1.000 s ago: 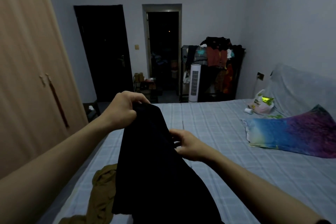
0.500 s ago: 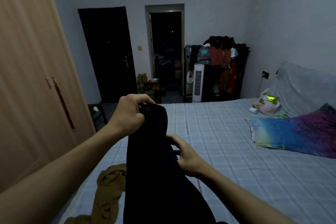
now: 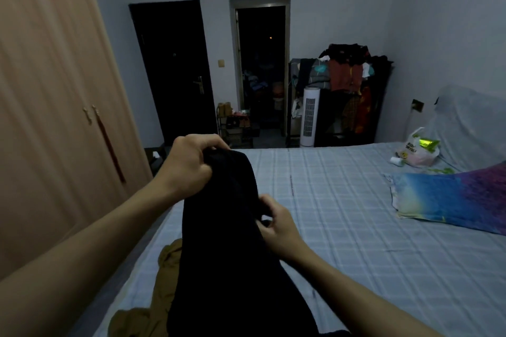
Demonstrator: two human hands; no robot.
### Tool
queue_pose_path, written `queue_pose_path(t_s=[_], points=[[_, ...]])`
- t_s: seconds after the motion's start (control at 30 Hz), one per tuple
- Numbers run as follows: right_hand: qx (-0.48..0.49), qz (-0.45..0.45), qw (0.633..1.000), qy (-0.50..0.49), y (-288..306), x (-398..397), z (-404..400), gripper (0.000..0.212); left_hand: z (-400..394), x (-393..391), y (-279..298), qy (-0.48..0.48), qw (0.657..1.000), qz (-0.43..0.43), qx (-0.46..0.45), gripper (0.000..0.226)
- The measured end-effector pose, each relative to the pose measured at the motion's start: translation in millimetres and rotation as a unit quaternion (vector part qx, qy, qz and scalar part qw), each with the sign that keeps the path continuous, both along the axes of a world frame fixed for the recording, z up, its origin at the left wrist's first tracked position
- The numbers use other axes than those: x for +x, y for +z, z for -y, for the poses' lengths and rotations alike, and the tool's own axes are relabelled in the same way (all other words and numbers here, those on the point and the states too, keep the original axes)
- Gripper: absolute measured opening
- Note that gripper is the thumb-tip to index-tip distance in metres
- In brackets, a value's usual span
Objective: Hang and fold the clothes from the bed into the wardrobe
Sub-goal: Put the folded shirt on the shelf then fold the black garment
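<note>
Two bare forearms are showing from the lower corners, one from the left and one from the right, each uncovered from the frame edge down to the wrist. No sleeve is covering either arm within view. The bare left hand point(image 3: 189, 165) and the bare right hand point(image 3: 279, 227) are wearing nothing visible on the fingers or wrists in this dim light. The rest of the person's body is lying outside the frame.
</note>
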State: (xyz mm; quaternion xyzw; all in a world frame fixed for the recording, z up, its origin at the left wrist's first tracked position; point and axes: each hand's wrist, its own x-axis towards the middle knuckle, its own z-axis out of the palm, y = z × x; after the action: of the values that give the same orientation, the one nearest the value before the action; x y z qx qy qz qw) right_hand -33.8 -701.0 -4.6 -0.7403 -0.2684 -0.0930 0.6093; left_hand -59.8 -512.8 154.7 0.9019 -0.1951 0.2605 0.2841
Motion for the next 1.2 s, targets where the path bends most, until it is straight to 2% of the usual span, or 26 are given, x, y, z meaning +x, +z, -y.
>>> queue_pose_path(t_s=[0.23, 0.5, 0.57, 0.63, 0.7, 0.77, 0.9, 1.07, 1.2], points=[[-0.131, 0.077, 0.987, -0.059, 46, 19, 48, 0.021, -35, 6, -5, 0.001, 0.996, -0.049, 0.078, 0.021], [-0.248, 0.192, 0.942, -0.116, 126, 22, 82, 0.012, -37, 18, 10, -0.107, 0.989, -0.069, 0.076, 0.022], [-0.251, 0.193, 0.940, -0.125, 138, 20, 89, 0.012, -29, 16, 14, -0.137, 0.978, -0.140, 0.065, 0.040], [-0.236, 0.189, 0.943, -0.139, 145, 18, 95, 0.009, -17, 10, 16, -0.193, 0.948, -0.250, 0.027, 0.067], [-0.212, 0.189, 0.945, -0.160, 148, 17, 99, 0.007, 4, 5, 13, -0.193, 0.938, -0.285, -0.028, 0.080], [-0.193, 0.191, 0.946, -0.178, 148, 17, 100, 0.006, 30, 4, 6, -0.131, 0.959, -0.242, -0.065, 0.072], [-0.183, 0.180, 0.948, -0.190, 149, 16, 103, 0.009, 61, 12, -9, -0.068, 0.989, -0.126, -0.025, 0.021], [-0.257, 0.169, 0.940, -0.149, 146, 11, 126, 0.021, 46, 28, 1, -0.027, 0.996, -0.089, 0.018, 0.020], [-0.234, 0.133, 0.958, -0.104, 117, 6, 135, 0.032, 53, 33, 19, -0.043, 0.997, -0.056, 0.043, 0.018]])
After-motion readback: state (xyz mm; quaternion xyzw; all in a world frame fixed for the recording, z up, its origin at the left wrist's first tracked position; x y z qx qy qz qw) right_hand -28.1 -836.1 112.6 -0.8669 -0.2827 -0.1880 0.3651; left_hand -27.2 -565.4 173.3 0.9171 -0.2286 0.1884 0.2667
